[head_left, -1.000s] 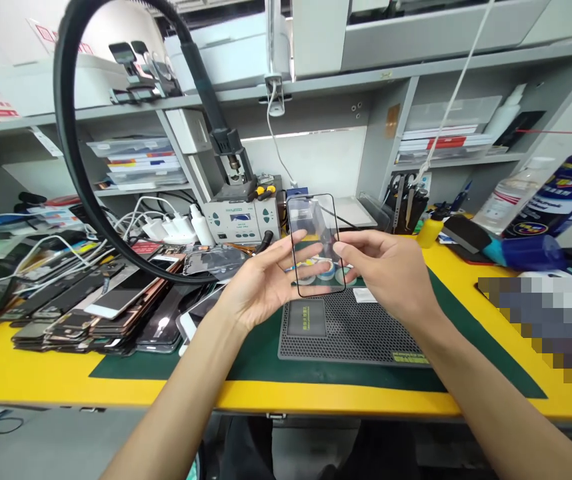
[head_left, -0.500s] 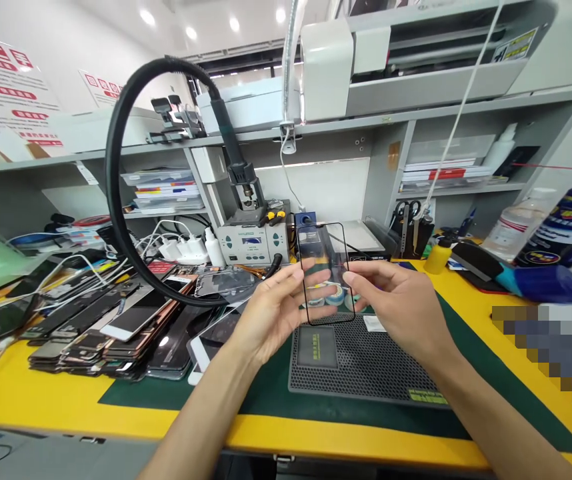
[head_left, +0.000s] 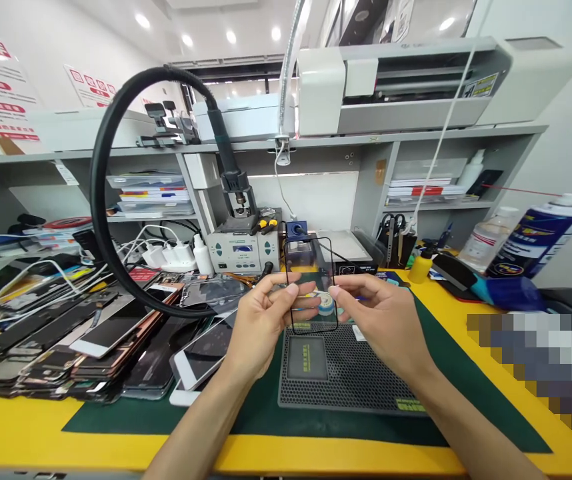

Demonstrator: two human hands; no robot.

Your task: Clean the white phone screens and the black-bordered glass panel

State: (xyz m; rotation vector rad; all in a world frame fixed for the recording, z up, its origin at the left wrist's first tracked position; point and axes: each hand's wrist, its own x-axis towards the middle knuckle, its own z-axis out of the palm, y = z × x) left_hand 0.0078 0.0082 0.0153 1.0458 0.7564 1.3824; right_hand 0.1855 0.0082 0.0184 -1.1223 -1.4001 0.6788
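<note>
A clear phone screen glass [head_left: 312, 267] with a thin black border stands upright between my hands, and the bench shows through it. My left hand [head_left: 271, 310] pinches its left edge, its other fingers spread behind the glass. On the opposite edge, the thumb and fingertips of my right hand [head_left: 379, 307] are closed. Below the glass lies a dark, perforated repair mat [head_left: 356, 377] on a green mat [head_left: 256, 420]. A small round tin with a blue edge [head_left: 326, 303] shows through the glass, behind it.
Stacked phones and screens [head_left: 96, 340] fill the left side. A hot-air station [head_left: 241, 248] with a looping black hose [head_left: 99, 173] stands behind. To the right are a yellow bottle [head_left: 420, 267], a clear bottle [head_left: 489, 237] and a blue spray can [head_left: 539, 237].
The view has shifted slightly. Both hands still hold the glass upright, and it appears a little lower and further left in the picture. The left fingers have curled in slightly.
</note>
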